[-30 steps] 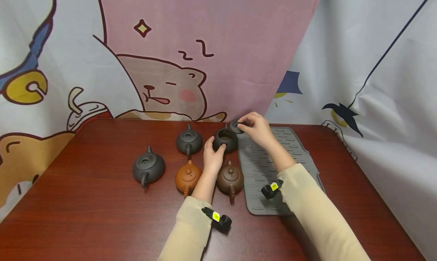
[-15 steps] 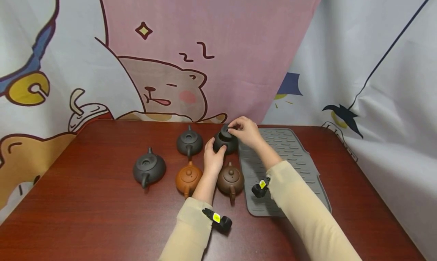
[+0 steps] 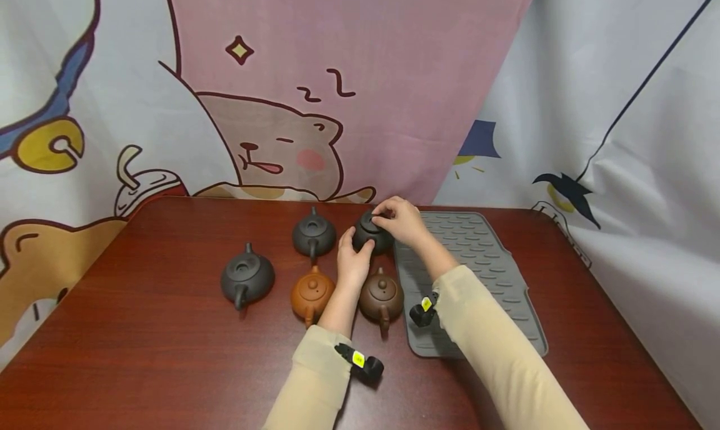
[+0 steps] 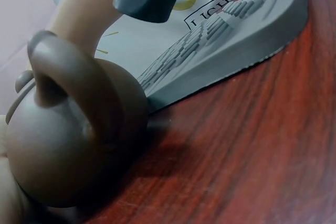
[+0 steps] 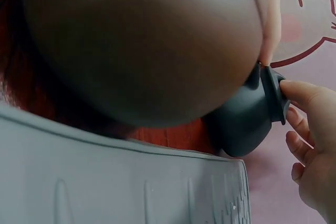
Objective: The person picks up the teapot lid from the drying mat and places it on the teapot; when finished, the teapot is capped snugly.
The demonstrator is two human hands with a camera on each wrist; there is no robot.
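In the head view a dark grey teapot [image 3: 378, 241] stands at the back, beside the mat. My left hand [image 3: 353, 264] holds its near left side between thumb and fingers. With thumb and fingertips, my right hand [image 3: 404, 222] pinches the teapot's lid [image 5: 274, 97], which sits at the pot's mouth. The right wrist view shows the right hand's other fingers loosely curled beside the lid. Just in front stands a brown teapot [image 3: 380, 295], large and close in the left wrist view. An orange-brown teapot [image 3: 311, 292] stands left of my left forearm.
Two more dark grey teapots stand to the left, one at the back [image 3: 314, 235] and one farther left [image 3: 247, 280]. A grey ridged mat [image 3: 478, 280] lies at the right under my right forearm. A printed curtain [image 3: 394, 105] hangs behind the reddish-brown table [image 3: 185, 355].
My right hand has brought the lid left and down from beside the dark grey teapot onto its open mouth. The left hand has stayed on the pot.
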